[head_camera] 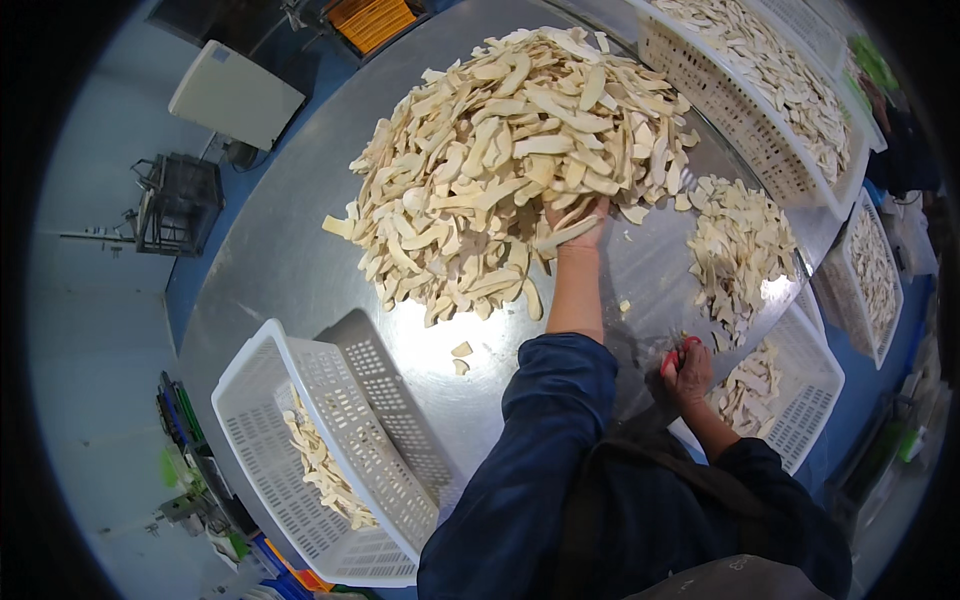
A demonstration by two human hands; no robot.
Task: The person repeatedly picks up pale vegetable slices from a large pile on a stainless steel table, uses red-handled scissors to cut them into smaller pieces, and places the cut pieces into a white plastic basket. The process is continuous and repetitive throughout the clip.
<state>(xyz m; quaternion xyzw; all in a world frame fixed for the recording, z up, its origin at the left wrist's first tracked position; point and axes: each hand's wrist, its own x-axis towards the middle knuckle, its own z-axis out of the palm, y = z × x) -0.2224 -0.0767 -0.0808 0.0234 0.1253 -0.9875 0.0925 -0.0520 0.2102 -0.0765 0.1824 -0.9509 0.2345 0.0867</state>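
A large heap of pale dried slices (480,165), seemingly of a plant or mushroom, rests on the stainless steel table (277,247). My left hand (581,225) reaches into its near edge. One curved slice (568,235) lies across that hand, and the heap hides most of its fingers. Lower right, my right hand (693,376) holds a pair of scissors by its red handles (670,363); the blades are hard to make out. Beyond this hand lies a smaller pile of shorter pieces (739,247). Two loose bits (461,349) sit in front of the heap.
A white perforated plastic basket (360,420) with some slices leans at the table's left near edge. Another basket (806,409) holding pieces sits beside my right forearm. Filled baskets (720,90) stand at the upper right, with another (862,292) lower down. Part of a person (904,150) shows far right.
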